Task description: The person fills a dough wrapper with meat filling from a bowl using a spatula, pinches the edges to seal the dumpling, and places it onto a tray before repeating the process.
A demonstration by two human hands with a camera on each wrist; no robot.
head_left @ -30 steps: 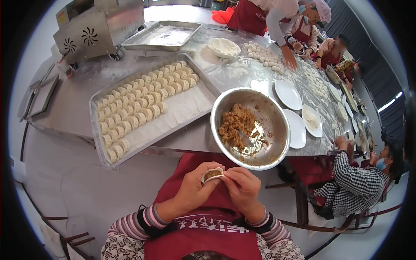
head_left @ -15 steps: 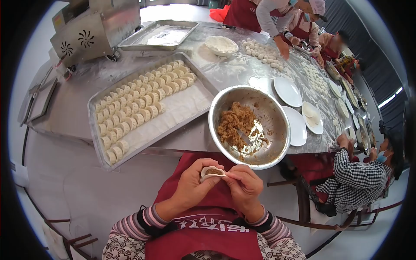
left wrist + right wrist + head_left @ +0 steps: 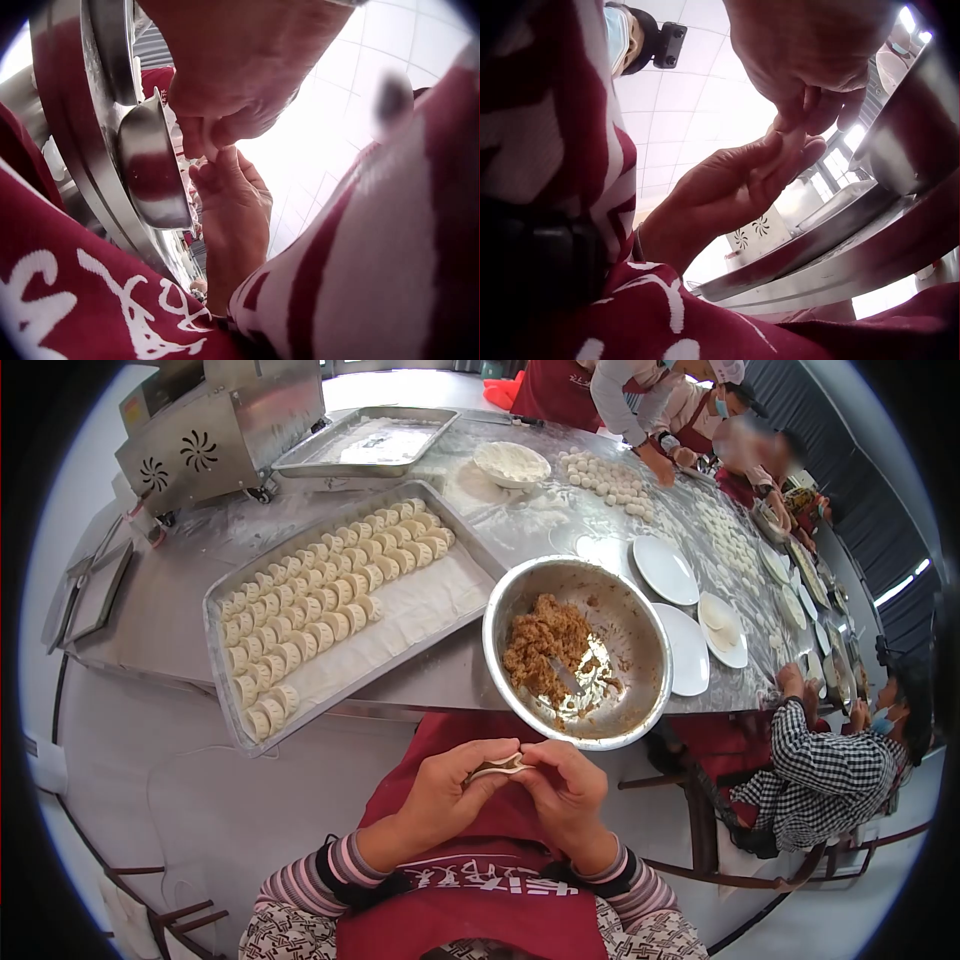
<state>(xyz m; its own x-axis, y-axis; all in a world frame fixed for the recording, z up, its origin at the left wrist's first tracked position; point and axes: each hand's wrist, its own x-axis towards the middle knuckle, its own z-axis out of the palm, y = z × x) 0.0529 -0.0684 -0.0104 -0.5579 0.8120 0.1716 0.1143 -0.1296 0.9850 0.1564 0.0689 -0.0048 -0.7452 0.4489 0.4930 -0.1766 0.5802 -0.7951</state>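
Over the lap, both hands hold a half-folded dumpling [image 3: 497, 765], its pale wrapper edge showing between the fingertips. My left hand [image 3: 442, 792] cradles it from the left, thumb along the near side. On the opposite end, my right hand [image 3: 568, 792] pinches the wrapper edge between thumb and forefinger. Only a thin strip of brown filling shows; fingers hide the rest. In the right wrist view the dumpling [image 3: 790, 152] overlaps the left palm. Just beyond the hands stands a steel bowl [image 3: 655, 690] with brown filling [image 3: 545, 645] and a flat utensil [image 3: 566, 677] in it.
Left of the bowl, a metal tray [image 3: 420, 605] holds rows of shaped dumplings [image 3: 330, 585]. White plates [image 3: 664, 570] stand right of it, one with round wrappers [image 3: 718, 622]. Behind are a flour bowl [image 3: 511, 464], dough pieces [image 3: 607, 482] and a steel machine [image 3: 215, 440]. Other people work along the table.
The wrapper's open mouth, with filling showing a second ago, has narrowed as its edges come together. My right fingers have shifted slightly left over the dumpling.
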